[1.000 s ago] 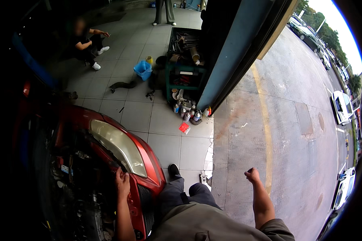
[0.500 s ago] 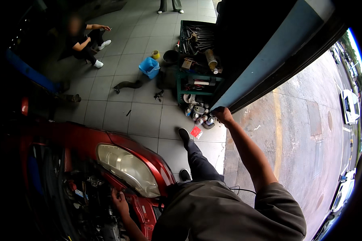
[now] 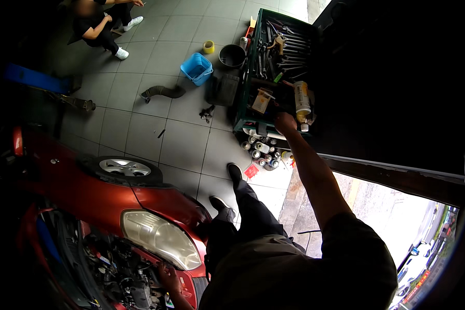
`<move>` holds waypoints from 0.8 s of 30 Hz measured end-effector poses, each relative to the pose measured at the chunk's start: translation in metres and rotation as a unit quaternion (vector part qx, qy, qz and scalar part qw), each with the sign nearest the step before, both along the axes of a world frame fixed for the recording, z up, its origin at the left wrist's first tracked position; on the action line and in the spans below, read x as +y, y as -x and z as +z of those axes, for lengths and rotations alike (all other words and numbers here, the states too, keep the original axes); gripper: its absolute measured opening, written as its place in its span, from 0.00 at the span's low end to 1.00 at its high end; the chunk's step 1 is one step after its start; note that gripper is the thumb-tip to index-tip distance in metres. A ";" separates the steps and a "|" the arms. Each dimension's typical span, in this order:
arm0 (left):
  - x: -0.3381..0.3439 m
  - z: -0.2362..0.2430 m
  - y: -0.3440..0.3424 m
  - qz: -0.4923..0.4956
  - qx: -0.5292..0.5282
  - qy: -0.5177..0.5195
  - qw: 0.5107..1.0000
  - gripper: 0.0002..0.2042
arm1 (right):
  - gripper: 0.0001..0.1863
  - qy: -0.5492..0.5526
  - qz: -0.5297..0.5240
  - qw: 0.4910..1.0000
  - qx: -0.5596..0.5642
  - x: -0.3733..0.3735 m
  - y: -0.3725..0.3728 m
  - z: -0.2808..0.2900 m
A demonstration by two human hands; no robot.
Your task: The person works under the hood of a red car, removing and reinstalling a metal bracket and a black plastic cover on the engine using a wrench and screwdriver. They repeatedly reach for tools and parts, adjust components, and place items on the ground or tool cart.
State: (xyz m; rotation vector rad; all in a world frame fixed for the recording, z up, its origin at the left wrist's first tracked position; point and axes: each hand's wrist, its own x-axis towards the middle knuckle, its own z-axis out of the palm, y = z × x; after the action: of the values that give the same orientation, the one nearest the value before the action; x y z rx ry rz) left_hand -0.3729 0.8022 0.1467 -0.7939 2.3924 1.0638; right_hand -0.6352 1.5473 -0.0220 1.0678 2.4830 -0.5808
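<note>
My right hand (image 3: 285, 124) reaches over the near end of a dark green tool cart (image 3: 241, 98), beside a white bottle (image 3: 301, 99) lying on its side and a small tan box (image 3: 262, 101). Its fingertips are lost in the shadow of the tray, so any grip is hidden. Low on the left, my left hand (image 3: 169, 277) rests at the front edge of a red car's open engine bay (image 3: 132, 284), just behind the headlight (image 3: 160, 238). Its fingers are dim but look stretched out, with nothing visible in them.
Spray cans (image 3: 263, 150) stand in a cluster below the cart. Wrenches (image 3: 293, 51) fill its far tray. A blue bucket (image 3: 197, 69), a black tub (image 3: 232, 56) and a curved hose (image 3: 161, 92) are on the tiles. One person (image 3: 95, 26) sits at far left.
My view has turned and moved nearer the cart. My right hand has gone from the door-side post above the spray cans to the cart's tray. My left hand stays at the engine bay edge.
</note>
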 end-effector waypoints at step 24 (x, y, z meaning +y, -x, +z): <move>0.057 -0.009 0.060 -0.099 -0.080 0.035 0.991 0.21 | 0.11 0.045 0.282 0.955 -0.079 0.010 0.023 -0.010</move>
State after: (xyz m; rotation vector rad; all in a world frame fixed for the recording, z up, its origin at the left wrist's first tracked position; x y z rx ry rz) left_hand -0.4330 0.8590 0.1381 -0.6245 2.3249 0.8118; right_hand -0.6586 1.5573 -0.0320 0.3195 2.4285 -0.4046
